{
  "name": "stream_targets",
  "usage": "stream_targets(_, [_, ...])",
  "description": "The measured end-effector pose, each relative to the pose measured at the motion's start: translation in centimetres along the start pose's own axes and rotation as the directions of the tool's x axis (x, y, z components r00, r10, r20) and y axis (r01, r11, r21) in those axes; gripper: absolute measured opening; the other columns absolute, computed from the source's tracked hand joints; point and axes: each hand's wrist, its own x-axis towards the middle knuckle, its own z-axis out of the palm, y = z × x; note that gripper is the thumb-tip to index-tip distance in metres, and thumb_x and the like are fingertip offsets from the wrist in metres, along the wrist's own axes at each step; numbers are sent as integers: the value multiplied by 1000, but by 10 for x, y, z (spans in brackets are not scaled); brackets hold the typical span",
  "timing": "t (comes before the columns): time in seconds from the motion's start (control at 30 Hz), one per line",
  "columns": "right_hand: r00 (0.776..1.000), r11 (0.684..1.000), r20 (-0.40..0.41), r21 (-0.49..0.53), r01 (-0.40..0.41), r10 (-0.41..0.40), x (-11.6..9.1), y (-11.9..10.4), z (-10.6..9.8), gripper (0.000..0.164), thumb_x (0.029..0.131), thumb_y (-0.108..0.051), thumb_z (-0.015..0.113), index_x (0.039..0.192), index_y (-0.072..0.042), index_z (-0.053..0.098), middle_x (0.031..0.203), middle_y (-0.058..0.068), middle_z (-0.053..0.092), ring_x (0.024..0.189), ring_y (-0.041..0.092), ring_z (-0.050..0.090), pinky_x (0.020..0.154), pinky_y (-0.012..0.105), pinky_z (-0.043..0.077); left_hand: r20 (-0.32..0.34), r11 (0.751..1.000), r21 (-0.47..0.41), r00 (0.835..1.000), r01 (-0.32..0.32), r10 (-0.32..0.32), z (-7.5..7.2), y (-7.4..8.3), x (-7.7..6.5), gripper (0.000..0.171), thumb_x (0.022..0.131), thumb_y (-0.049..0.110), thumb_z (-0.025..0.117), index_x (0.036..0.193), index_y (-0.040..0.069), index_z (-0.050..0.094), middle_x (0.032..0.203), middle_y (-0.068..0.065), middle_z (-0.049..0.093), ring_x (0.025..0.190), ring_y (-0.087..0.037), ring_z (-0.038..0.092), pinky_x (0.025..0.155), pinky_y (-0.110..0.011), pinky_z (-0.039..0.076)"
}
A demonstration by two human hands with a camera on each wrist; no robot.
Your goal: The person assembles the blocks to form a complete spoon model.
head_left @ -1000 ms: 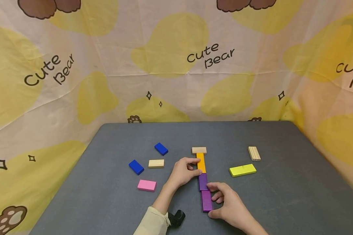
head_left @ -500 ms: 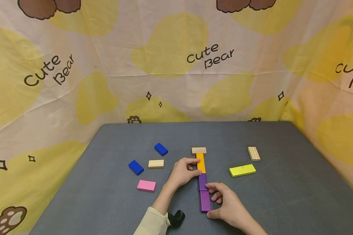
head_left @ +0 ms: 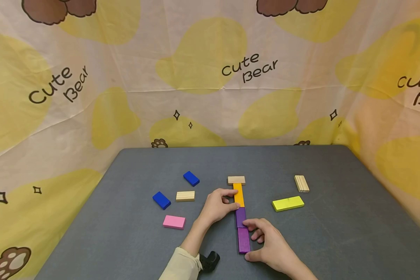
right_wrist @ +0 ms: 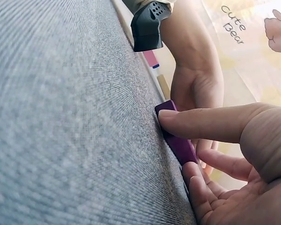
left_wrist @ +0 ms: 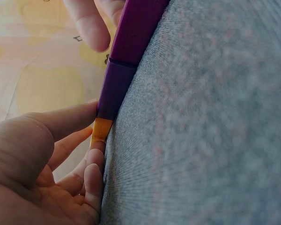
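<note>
A row of flat blocks runs toward me down the middle of the table in the head view. At its far end a plain wooden block (head_left: 236, 180) lies crosswise, followed by an orange block (head_left: 239, 199), a dark purple block (head_left: 240, 216) and a lighter purple block (head_left: 244, 242). My left hand (head_left: 217, 206) holds the orange block, thumb and index finger at its left side and top. From the right, my right hand (head_left: 271, 241) grips the lighter purple block (right_wrist: 180, 146), its thumb at the near end and index finger by the seam between both purple blocks.
Left of the row lie two blue blocks (head_left: 191, 178), a wooden block (head_left: 185, 196) and a pink block (head_left: 174, 222). On the right are a yellow-green block (head_left: 288, 203) and another wooden block (head_left: 301, 183). A patterned cloth (head_left: 203, 58) hangs behind the grey table (head_left: 154, 159).
The lighter purple block has shifted slightly left, more in line with the dark purple one, and my right hand moved with it. My left hand stays in place.
</note>
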Motion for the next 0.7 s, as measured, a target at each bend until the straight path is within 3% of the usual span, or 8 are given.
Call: stream_targets(0.7, [1000, 1000, 13, 18, 3, -4, 1, 1, -1, 71, 59, -12, 95, 122, -11, 63, 101, 3, 53, 88, 21, 51, 72, 27, 44, -9, 1000, 3, 1000, -12, 12, 1, -2, 1, 38, 80, 16, 83, 117, 13, 74, 97, -2, 60, 78, -14, 52, 67, -29, 43])
